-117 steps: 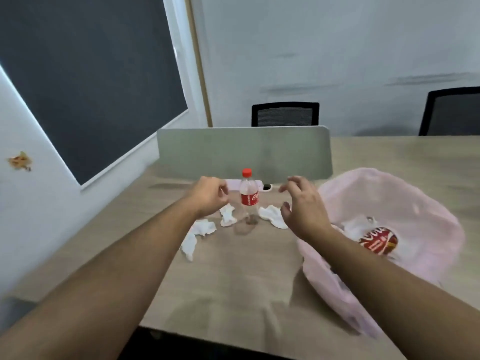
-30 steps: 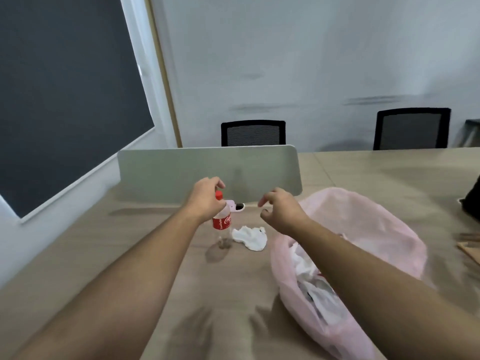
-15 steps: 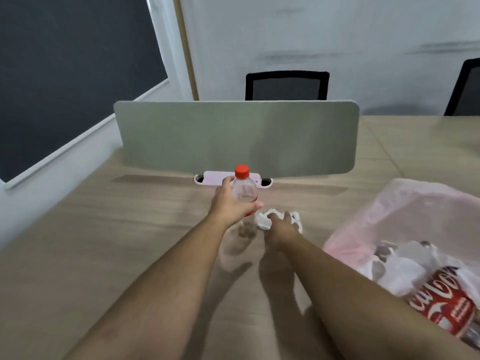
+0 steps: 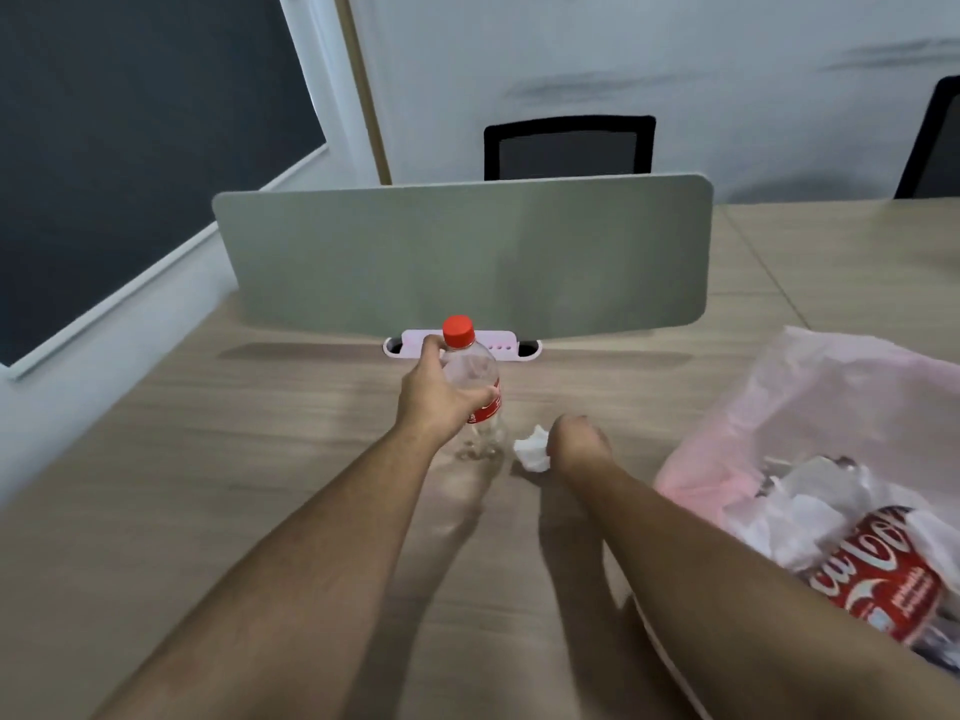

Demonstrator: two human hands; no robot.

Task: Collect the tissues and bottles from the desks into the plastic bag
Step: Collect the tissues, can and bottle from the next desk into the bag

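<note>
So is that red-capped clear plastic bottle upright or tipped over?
Upright: the red-capped clear plastic bottle stands cap-up on the wooden desk, left hand gripping it.

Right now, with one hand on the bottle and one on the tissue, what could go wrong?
The bag lies slumped with neither hand holding its mouth, so a toss could miss. The left hand must carry the bottle across the right hand to reach it, risking a bump. The tissue sticks out from the right hand's fingers and may drop.
</note>
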